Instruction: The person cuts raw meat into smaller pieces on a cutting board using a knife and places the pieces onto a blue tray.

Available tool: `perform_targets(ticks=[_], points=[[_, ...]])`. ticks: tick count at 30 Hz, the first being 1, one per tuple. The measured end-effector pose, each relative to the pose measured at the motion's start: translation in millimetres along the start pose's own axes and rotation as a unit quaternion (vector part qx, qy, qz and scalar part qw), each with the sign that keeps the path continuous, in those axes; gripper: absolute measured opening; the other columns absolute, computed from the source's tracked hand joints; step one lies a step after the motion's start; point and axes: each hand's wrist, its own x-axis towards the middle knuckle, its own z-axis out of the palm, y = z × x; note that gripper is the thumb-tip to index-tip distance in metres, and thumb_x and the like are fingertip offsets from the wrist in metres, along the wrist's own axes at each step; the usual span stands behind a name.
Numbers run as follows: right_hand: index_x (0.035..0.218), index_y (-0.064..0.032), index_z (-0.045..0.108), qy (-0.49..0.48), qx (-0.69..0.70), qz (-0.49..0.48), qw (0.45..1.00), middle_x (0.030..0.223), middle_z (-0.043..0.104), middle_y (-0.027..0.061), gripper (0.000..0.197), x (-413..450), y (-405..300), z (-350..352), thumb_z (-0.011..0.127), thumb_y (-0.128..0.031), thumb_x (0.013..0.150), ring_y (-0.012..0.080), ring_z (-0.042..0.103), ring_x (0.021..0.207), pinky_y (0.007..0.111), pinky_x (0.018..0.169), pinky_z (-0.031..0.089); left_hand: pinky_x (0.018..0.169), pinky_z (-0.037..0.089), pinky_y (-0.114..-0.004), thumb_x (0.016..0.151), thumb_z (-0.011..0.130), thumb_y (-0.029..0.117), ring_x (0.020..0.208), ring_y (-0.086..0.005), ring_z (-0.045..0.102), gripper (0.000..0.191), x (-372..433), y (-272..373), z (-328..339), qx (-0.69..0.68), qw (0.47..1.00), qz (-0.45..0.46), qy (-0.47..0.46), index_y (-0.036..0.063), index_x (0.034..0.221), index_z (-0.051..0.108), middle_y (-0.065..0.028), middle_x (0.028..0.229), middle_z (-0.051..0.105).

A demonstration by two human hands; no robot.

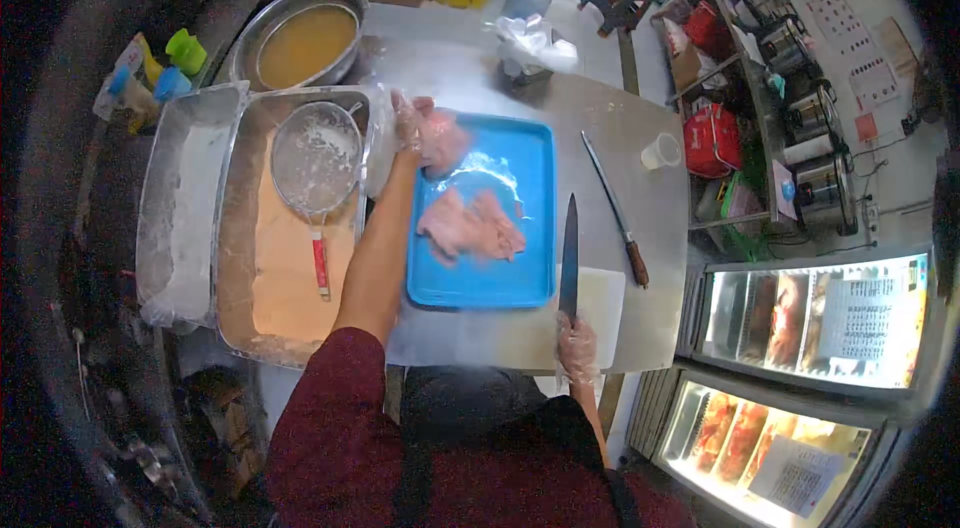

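Note:
My left hand, in a clear plastic glove, grips a piece of raw meat over the top left corner of a blue tray. Another piece of pale raw meat lies spread in the middle of the tray. My right hand, also gloved, is closed on the handle of a long knife, whose blade points away from me beside the tray's right edge. A white cutting board lies under that hand and partly under the tray.
Left of the tray stand a metal pan of orange-tan powder, a strainer in it, and a pan of white powder. Behind is a bowl of yellowish liquid. A honing steel and a plastic cup lie right.

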Motion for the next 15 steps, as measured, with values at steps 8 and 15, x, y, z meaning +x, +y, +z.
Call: perform_targets(ticks=[8, 15], points=[[0.085, -0.0042, 0.055, -0.098, -0.003, 0.057, 0.994, 0.068, 0.055, 0.0127, 0.029, 8, -16, -35, 0.048, -0.032, 0.084, 0.0257, 0.051, 0.057, 0.038, 0.052, 0.040, 0.071, 0.043, -0.038, 0.077, 0.031, 0.061, 0.074, -0.0233, 0.051, 0.064, -27, 1, 4, -0.126, 0.989, 0.078, -0.001, 0.0035, 0.088, 0.056, -0.0104, 0.086, 0.055], [0.083, -0.0030, 0.058, -0.082, 0.028, 0.010, 0.996, 0.064, 0.055, 0.0155, 0.029, -3, 46, -33, 0.050, -0.031, 0.082, 0.0292, 0.053, 0.061, 0.038, 0.056, 0.041, 0.071, 0.043, -0.038, 0.076, 0.037, 0.050, 0.076, -0.0228, 0.054, 0.050, -154, -18, 18, 0.233, 0.949, 0.211, -0.028, 0.0057, 0.088, 0.057, -0.0104, 0.086, 0.057]])
